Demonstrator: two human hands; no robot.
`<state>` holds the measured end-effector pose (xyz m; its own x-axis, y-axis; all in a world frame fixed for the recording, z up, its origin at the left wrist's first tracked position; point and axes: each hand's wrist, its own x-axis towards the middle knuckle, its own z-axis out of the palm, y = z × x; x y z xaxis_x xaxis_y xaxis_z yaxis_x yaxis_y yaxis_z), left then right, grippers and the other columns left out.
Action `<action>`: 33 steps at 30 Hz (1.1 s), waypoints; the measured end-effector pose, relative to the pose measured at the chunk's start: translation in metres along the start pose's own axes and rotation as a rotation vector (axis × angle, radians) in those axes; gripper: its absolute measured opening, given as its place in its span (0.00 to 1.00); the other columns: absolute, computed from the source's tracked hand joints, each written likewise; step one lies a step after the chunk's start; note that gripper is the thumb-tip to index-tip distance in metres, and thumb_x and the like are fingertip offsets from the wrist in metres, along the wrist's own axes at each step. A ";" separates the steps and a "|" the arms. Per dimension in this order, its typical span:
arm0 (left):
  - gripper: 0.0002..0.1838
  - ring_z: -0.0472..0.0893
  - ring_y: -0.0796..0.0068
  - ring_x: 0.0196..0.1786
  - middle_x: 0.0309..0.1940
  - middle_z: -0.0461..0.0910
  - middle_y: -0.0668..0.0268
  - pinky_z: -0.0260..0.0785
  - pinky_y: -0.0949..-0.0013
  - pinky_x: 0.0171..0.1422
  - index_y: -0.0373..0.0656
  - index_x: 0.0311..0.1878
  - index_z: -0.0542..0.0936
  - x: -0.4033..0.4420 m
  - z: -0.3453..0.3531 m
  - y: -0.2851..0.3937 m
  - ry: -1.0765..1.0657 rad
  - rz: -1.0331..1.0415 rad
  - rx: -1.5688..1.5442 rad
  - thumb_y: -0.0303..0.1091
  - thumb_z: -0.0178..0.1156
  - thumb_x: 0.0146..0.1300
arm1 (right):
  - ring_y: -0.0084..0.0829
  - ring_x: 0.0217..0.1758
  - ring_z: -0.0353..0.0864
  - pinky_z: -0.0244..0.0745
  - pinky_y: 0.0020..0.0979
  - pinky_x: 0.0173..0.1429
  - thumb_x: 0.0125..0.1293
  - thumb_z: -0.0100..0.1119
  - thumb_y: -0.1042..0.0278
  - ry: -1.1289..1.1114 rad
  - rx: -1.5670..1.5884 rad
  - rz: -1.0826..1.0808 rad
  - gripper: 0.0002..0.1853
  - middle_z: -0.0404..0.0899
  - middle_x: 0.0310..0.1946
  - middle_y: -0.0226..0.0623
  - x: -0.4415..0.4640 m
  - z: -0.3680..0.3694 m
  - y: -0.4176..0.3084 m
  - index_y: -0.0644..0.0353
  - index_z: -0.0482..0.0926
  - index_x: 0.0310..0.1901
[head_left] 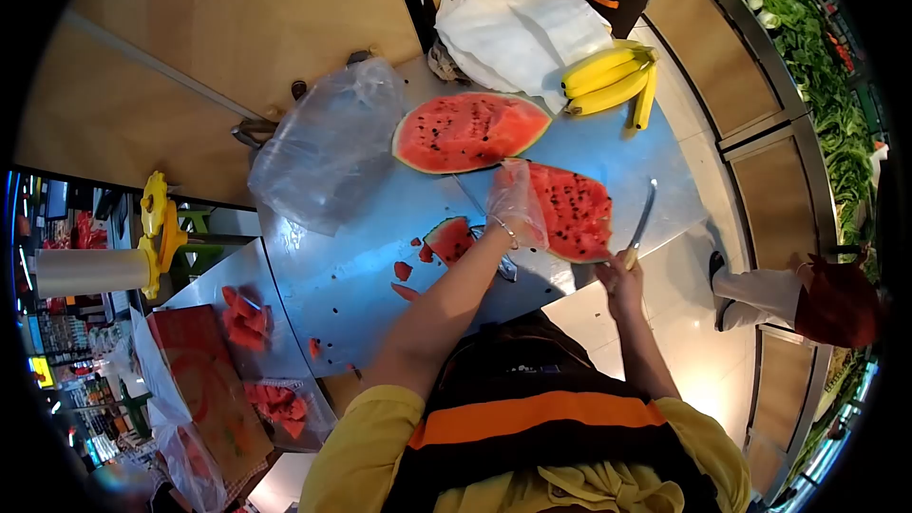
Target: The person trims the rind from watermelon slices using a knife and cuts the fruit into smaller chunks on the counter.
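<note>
Shop's shiny table (328,266): left hand (515,201) touches watermelon (577,214), grip unclear; right hand (623,285) clasps knife (645,218).

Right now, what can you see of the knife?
The knife has a long, slightly curved blade that looks like metal, and a pale handle gripped in the fingers of the right hand. Its tip points forward; the blade is right of the cut watermelon piece, not touching it. Whether it touches the table is unclear.

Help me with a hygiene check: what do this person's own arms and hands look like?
The left hand wears a loose, clear plastic glove, with a thin, pale bracelet at the wrist. The right hand appears ungloved. The sleeves are yellow and end near the elbows.
</note>
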<state>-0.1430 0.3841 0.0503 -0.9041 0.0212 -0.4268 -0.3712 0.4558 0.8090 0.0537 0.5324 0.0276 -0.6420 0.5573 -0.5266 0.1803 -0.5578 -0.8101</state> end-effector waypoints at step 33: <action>0.31 0.69 0.67 0.62 0.60 0.70 0.64 0.59 0.63 0.67 0.39 0.66 0.58 -0.057 -0.149 -0.030 0.275 -0.245 -1.345 0.53 0.37 0.70 | 0.13 0.18 0.56 0.49 0.17 0.20 0.62 0.58 0.62 -0.660 -0.592 -0.373 0.08 0.63 0.19 0.19 0.051 0.214 -0.132 0.54 0.72 0.33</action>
<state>-0.1117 0.2370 0.1109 -0.7413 -0.1785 -0.6471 -0.2991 -0.7752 0.5565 -0.1619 0.5031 0.1632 -0.9915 0.0771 -0.1044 0.1110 0.0869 -0.9900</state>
